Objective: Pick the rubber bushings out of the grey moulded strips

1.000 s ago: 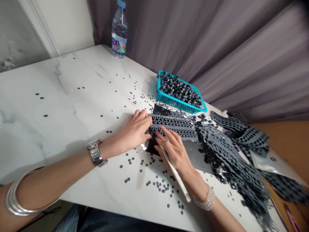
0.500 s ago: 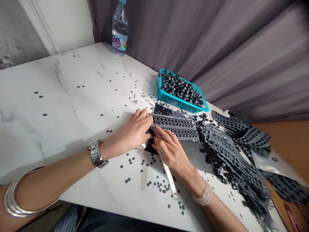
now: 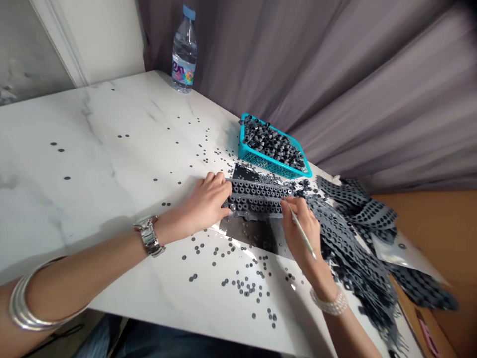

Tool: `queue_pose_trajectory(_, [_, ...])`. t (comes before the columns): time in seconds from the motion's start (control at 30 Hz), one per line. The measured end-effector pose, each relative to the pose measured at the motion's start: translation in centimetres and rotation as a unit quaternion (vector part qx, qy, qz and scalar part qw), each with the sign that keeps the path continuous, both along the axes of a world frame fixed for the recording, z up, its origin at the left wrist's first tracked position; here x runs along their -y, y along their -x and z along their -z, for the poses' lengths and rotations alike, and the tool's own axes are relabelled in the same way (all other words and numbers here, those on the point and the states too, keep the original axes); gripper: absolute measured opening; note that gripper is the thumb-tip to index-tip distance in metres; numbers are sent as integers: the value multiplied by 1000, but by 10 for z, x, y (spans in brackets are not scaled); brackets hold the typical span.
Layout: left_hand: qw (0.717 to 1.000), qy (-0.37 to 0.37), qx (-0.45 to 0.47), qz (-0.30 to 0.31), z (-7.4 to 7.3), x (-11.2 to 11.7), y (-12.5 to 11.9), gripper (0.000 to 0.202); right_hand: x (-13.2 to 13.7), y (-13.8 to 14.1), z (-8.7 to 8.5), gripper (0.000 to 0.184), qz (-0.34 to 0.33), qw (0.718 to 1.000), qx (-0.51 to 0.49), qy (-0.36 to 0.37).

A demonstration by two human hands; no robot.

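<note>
My left hand [image 3: 213, 200] is closed on the left end of a dark grey molded sheet [image 3: 257, 195], which carries rows of small ring-shaped parts. My right hand [image 3: 301, 223] pinches a slim white pen-like tool [image 3: 304, 236] near its front end. The tool's front tip is hidden by the fingers, close to the sheet's lower right edge. Under the sheet lies a dark, shiny flat piece [image 3: 248, 231]. Small dark discs [image 3: 246, 286] are scattered over the table in front of both hands.
A turquoise basket [image 3: 274, 165] full of dark ring-shaped pieces stands behind the sheet. Perforated grey sheets [image 3: 350, 238] are heaped at the right. A water bottle [image 3: 184, 57] stands at the back of the white marbled table [image 3: 112, 209]. A pink-handled tool [image 3: 427, 333] lies lower right.
My right hand has moved right along the sheet with the white tool, from its left end to its right end. The left hand keeps its hold. The view has shifted slightly.
</note>
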State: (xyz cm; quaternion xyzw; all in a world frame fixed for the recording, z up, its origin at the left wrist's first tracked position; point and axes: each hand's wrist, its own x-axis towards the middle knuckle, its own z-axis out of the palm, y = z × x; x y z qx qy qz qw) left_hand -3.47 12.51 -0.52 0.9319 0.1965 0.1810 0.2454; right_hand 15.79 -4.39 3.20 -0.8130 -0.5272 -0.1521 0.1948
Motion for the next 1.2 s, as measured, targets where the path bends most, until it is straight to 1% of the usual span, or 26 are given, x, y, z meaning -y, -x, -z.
queue_pose_trajectory(0.07, [1000,11,3,-1,-6,1,1,20,13,0,-3,26,43,999,-16,19])
queue_pose_trajectory(0.13, [1000,20,3,4,-14,2,2,18,24,3,-3,25,50,998,-31,26])
queue_pose_trajectory(0.23, [1000,5,2,29,-29,1,2,18,36,12,1,24,31,997,-55,45])
queue_pose_trajectory(0.3, [998,-16,-3,55,-35,-1,3,20,38,15,6,24,-3,995,-76,58])
queue_pose_trajectory(0.4, [995,-33,-16,90,-35,-4,2,20,35,14,17,25,-45,994,-83,61])
queue_pose_trajectory(0.47, [994,-41,-21,96,-31,-5,1,22,31,8,25,24,-51,994,-73,60])
queue_pose_trajectory(0.57, [994,-53,-23,95,-25,-1,-1,28,21,-7,36,22,-54,996,-56,47])
queue_pose_trajectory(0.63, [994,-49,-19,101,-24,5,-4,31,12,-20,39,23,-65,997,-41,29])
queue_pose_trajectory(0.73, [993,-4,-5,121,-24,16,-8,31,-1,-43,37,24,-70,997,-32,21])
queue_pose_trajectory(0.8, [991,27,7,129,-26,21,-10,31,-5,-53,31,25,-64,997,-28,13])
queue_pose_trajectory(0.83, [991,29,11,131,-27,23,-10,31,-5,-54,27,25,-57,998,-25,7])
queue_pose_trajectory(0.87, [992,19,13,127,-28,23,-10,31,-4,-53,23,25,-49,999,-23,-1])
queue_pose_trajectory(0.93, [992,-34,10,119,-32,22,-8,29,0,-41,15,23,-35,999,-18,-23])
queue_pose_trajectory(0.97, [990,-75,3,120,-35,22,-5,28,3,-31,12,20,-45,998,-19,-39])
queue_pose_trajectory(1.0, [985,-120,-8,123,-37,24,-3,27,6,-19,10,17,-79,996,-23,-46])
queue_pose_trajectory(1.03, [977,-166,-22,129,-39,27,0,26,9,-7,8,17,-135,989,-22,-46])
queue_pose_trajectory(1.1, [958,-241,-53,145,-40,37,5,25,12,15,8,17,-248,968,-1,-42])
queue_pose_trajectory(1.13, [950,-266,-65,150,-38,44,7,23,12,23,8,18,-282,958,12,-44])
queue_pose_trajectory(1.2, [941,-294,-79,146,-30,59,11,21,10,33,11,16,-315,947,33,-45])
